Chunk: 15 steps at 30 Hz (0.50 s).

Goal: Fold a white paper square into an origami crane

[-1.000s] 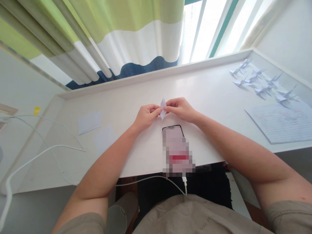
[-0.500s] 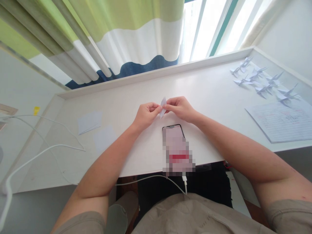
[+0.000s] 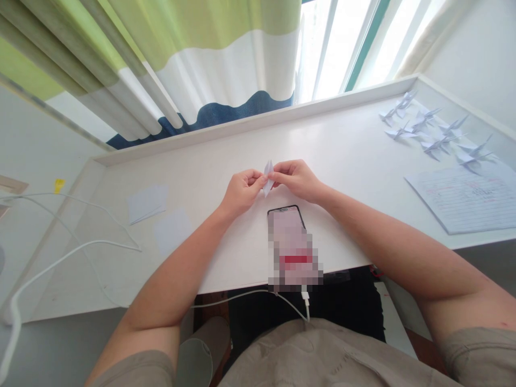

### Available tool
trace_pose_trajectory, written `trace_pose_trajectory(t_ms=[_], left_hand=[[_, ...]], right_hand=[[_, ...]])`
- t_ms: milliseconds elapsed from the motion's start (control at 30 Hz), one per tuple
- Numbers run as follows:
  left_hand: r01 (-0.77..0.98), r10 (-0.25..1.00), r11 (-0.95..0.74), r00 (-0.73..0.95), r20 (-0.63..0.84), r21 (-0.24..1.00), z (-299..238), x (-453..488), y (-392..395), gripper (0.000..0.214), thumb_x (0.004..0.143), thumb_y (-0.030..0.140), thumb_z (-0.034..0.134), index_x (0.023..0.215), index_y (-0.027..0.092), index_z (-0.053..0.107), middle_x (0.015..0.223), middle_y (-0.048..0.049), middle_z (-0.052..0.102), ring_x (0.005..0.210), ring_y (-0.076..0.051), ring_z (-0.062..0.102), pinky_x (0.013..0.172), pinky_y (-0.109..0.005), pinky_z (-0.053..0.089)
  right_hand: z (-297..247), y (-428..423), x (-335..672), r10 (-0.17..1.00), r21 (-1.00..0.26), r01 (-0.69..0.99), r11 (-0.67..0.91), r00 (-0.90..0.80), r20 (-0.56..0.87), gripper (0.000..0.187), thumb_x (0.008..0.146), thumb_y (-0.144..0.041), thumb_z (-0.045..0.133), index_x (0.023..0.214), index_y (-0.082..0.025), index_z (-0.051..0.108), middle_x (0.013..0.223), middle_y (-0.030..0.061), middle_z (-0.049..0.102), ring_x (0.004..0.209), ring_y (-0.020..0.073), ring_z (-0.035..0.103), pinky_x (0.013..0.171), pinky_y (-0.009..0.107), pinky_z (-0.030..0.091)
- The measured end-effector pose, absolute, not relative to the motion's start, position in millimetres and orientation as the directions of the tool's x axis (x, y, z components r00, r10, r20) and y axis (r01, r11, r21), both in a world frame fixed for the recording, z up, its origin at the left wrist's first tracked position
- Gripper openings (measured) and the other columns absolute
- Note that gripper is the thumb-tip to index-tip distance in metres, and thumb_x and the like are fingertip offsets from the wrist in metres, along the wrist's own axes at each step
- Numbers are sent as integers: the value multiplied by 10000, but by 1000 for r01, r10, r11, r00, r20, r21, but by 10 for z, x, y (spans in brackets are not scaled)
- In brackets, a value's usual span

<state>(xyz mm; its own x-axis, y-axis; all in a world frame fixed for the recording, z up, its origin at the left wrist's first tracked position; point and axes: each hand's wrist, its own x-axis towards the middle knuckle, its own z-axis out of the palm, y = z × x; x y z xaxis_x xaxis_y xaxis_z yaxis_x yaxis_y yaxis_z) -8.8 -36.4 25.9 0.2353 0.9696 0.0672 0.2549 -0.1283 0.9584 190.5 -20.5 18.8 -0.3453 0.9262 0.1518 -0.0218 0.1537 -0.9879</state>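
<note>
A small folded piece of white paper [image 3: 267, 185], diamond-shaped with pointed ends, is held upright above the middle of the desk. My left hand [image 3: 243, 191] pinches its left side between thumb and curled fingers. From the right, my right hand [image 3: 297, 180] pinches the same paper, its thumb and fingertips meeting on the fold. The fingertips hide part of the paper's middle. Just below the hands lies a phone [image 3: 291, 228] with a blurred-out screen, its lower end at the desk's front edge.
Several folded paper cranes [image 3: 437, 141] stand at the far right, behind a lined sheet of paper [image 3: 463, 201]. Flat white paper pieces [image 3: 145, 204] lie on the left of the white desk [image 3: 226, 258]. A white cable [image 3: 97, 241] loops at the left; a charging plug [image 3: 305, 296] is at the phone.
The paper's two upper points look slightly further apart. Both hands keep their grip in nearly the same place, and the view has shifted very slightly.
</note>
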Motion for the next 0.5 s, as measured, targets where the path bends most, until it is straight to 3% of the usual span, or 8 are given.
trace_pose_trajectory(t_ms=[133, 367, 500], left_hand=[[277, 960, -162, 265, 87, 947, 269, -67, -408, 435, 917, 614, 770, 876, 182, 735, 827, -79, 808, 738, -194, 723, 685, -301, 514], [463, 966, -245, 194, 173, 851, 257, -76, -470, 320, 959, 531, 738, 924, 214, 764, 920, -67, 845, 858, -222, 773, 770, -319, 541], [445, 961, -258, 207, 182, 857, 266, -75, -496, 331, 989, 545, 707, 940, 222, 755, 931, -73, 855, 893, -234, 797, 820, -337, 568]], right_hand=[[203, -205, 1899, 923, -982, -30, 189, -335, 188, 342, 866, -521, 846, 784, -201, 754, 809, 26, 750, 773, 171, 679, 755, 328, 572], [195, -192, 1917, 910, -977, -57, 207, -355, 214, 456, 793, -631, 907, 793, -202, 753, 817, 29, 760, 804, 187, 686, 789, 348, 553], [228, -208, 1921, 895, -975, -114, 189, -389, 219, 479, 819, -662, 885, 821, -203, 750, 833, 38, 774, 816, 191, 714, 828, 363, 580]])
